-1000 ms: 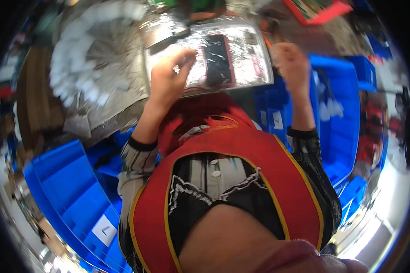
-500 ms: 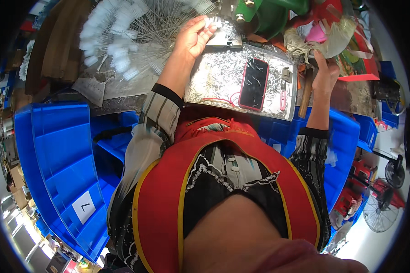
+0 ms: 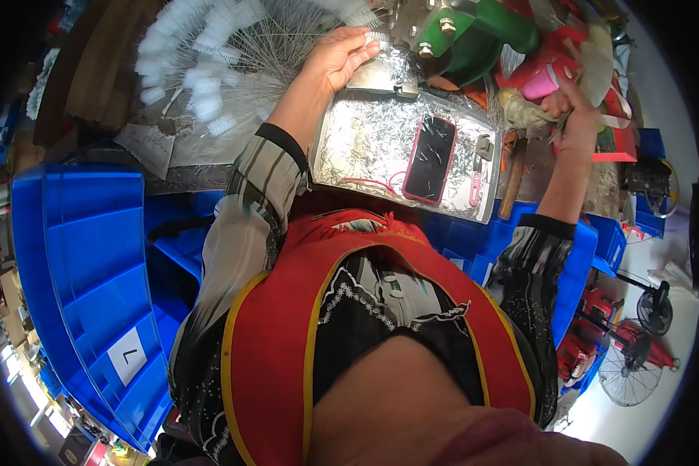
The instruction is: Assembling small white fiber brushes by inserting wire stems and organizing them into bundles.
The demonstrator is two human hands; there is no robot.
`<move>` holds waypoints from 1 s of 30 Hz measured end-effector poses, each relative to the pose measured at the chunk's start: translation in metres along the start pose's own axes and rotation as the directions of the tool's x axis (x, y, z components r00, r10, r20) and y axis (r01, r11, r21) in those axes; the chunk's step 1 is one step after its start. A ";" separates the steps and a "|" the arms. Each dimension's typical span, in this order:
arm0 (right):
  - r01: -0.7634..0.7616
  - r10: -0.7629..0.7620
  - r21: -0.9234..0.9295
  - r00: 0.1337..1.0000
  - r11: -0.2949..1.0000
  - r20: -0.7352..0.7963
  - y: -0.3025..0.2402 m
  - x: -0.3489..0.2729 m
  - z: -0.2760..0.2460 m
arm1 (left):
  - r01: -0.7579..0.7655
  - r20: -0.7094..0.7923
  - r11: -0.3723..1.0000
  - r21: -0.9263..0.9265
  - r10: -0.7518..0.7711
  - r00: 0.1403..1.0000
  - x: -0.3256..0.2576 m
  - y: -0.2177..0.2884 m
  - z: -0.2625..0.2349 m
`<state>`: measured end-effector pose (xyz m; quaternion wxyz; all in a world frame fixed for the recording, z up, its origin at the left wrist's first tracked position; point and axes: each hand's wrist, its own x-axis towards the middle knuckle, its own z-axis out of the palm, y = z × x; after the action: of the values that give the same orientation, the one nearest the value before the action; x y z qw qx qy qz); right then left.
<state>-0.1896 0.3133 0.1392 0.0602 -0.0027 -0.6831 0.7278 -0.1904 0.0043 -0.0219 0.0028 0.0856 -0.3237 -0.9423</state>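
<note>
My left hand [image 3: 340, 56] reaches to the far edge of a shiny metal tray [image 3: 365, 140], fingers closed on thin wire brushes with white bristle tips [image 3: 202, 70] that fan out to the left. A dark phone in a red case [image 3: 430, 158] lies on the tray among loose wire scraps. My right hand [image 3: 573, 116] is raised at the far right, fingers pinched on a pale fibrous bundle [image 3: 524, 115] beside a pink cup [image 3: 541, 82]. A green machine part [image 3: 481, 35] stands behind the tray.
Large blue plastic bins [image 3: 78, 264] stand to my left, more blue bins [image 3: 590, 248] to my right. A hammer with a wooden handle [image 3: 512, 179] lies right of the tray. Fans [image 3: 629, 373] stand on the floor at the lower right.
The view has swung down and left. My left hand moved from the tray's top to the brushes at its far edge; my right hand rose toward the cluttered right side.
</note>
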 end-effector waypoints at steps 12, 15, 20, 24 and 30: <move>-0.028 0.028 -0.020 0.999 0.999 0.033 -0.015 0.008 0.002 | 0.022 0.003 0.997 0.068 -0.022 1.000 -0.001 0.004 -0.001; 0.260 -0.258 0.019 0.963 0.965 -0.074 0.016 -0.015 0.013 | 0.015 -0.020 0.998 0.068 -0.014 1.000 -0.007 0.006 0.008; 0.574 -0.583 0.170 0.812 0.801 0.009 0.086 -0.003 0.003 | -0.057 -0.013 0.998 0.015 0.057 0.998 -0.004 -0.001 -0.001; 0.431 -0.431 -0.009 0.902 0.902 -0.032 0.073 -0.019 0.002 | -0.218 0.069 0.975 -0.033 0.220 0.973 -0.019 -0.007 -0.005; 0.109 -0.149 -0.617 0.989 0.780 -0.014 0.087 -0.105 -0.009 | -0.511 0.437 0.443 0.737 0.264 0.860 -0.102 -0.021 0.055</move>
<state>-0.0918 0.3073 0.0440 0.1269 0.0019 -0.8788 0.4600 -0.0979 0.0606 0.0245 0.1370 -0.1242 -0.7390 -0.6479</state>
